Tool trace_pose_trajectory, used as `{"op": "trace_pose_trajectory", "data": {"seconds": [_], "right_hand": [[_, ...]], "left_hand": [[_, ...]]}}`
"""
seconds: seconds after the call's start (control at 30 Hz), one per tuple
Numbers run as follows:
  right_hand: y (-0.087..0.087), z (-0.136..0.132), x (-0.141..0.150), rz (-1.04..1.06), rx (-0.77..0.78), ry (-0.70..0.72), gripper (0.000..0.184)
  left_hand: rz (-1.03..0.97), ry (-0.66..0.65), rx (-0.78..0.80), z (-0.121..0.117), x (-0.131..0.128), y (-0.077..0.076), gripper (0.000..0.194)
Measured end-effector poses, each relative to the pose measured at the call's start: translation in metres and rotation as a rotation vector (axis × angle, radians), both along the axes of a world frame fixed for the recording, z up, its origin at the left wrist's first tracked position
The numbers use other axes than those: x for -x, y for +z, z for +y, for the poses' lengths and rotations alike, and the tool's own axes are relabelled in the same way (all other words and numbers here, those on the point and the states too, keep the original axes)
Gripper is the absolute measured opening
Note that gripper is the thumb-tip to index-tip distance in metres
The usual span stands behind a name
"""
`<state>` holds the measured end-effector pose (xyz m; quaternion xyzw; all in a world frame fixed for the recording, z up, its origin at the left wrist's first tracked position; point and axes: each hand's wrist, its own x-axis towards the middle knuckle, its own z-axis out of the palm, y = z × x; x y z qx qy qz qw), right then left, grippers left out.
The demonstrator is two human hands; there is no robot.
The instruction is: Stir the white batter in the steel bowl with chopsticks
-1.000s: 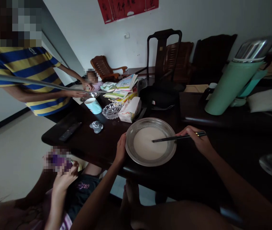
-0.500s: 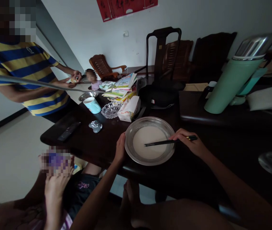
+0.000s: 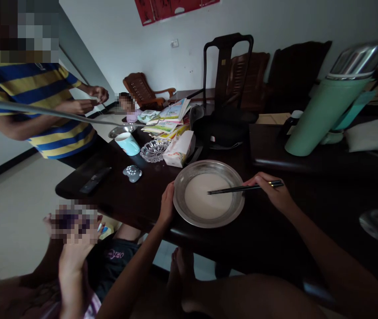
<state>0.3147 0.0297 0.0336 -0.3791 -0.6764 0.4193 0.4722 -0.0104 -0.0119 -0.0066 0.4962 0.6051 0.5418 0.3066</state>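
Note:
A wide metal bowl (image 3: 182,215) stands near the front edge of the dark table, with a pale, milky batter-like liquid (image 3: 205,204) in it. My left hand (image 3: 167,204) grips the bowl's left rim, fingers partly hidden along its side. In my right hand (image 3: 273,190), beyond the bowl's right rim, a pair of black chopsticks (image 3: 235,189) is held nearly level. Their tips reach over the middle of the liquid; whether they dip in is hard to tell.
On the dark table (image 3: 149,195) are a tissue box (image 3: 178,149), glass dish (image 3: 155,151), blue mug (image 3: 127,144), grey paw-shaped object (image 3: 132,173), remote (image 3: 95,180), books (image 3: 172,116) and black bag (image 3: 222,133). A tall green thermos (image 3: 328,115) stands right. People are at the left (image 3: 49,102) and lower left (image 3: 75,261).
My right hand has moved right and slightly up, drawing the chopstick tips rightward across the liquid. My left hand stays on the bowl. The standing person's hands have shifted up and left.

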Motion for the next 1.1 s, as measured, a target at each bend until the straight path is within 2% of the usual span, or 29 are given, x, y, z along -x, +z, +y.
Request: {"op": "trace_pose_trajectory", "data": {"seconds": [0.2,0.33,0.43,0.53,0.6,0.7,0.77,0.87,1.03,1.1], "right_hand": [[-0.0007,-0.0007,0.0004,-0.051,-0.005,0.126,0.033],[0.0019,0.0008,-0.0029,0.012,0.029,0.002,0.039],[0.0031,-0.0001,-0.0021,0.015,0.036,0.046,0.041],[0.0025,-0.0006,0.0,-0.055,-0.041,0.119,0.034],[0.002,0.0005,-0.0009,-0.062,-0.049,0.06,0.033],[0.0014,0.0015,-0.0027,-0.004,0.024,-0.014,0.038],[0.0008,0.0004,-0.0016,0.006,0.05,0.048,0.039],[0.0003,-0.0015,0.0012,-0.049,0.009,0.16,0.034],[0.0026,-0.0007,-0.0011,-0.015,0.051,0.018,0.036],[0.0025,-0.0016,-0.0003,-0.009,0.07,0.052,0.038]], "left_hand": [[-0.023,0.01,0.011,0.001,0.0002,-0.0022,0.051],[-0.025,0.005,-0.01,0.0009,0.0004,-0.0016,0.05],[-0.006,0.003,-0.003,0.0008,0.0009,-0.0015,0.05],[-0.016,0.003,-0.002,0.0009,0.001,-0.0021,0.051],[-0.021,0.005,-0.004,0.0009,0.0008,-0.0021,0.051],[-0.004,-0.006,-0.013,0.0007,0.0004,-0.0014,0.051],[0.005,-0.011,-0.015,0.0005,0.0006,-0.0012,0.051],[-0.003,0.003,-0.005,0.0007,0.0012,-0.002,0.052],[-0.001,0.008,0.009,0.0013,0.0009,-0.0021,0.051],[0.005,0.006,0.013,0.0011,0.0004,-0.0005,0.052]]}}
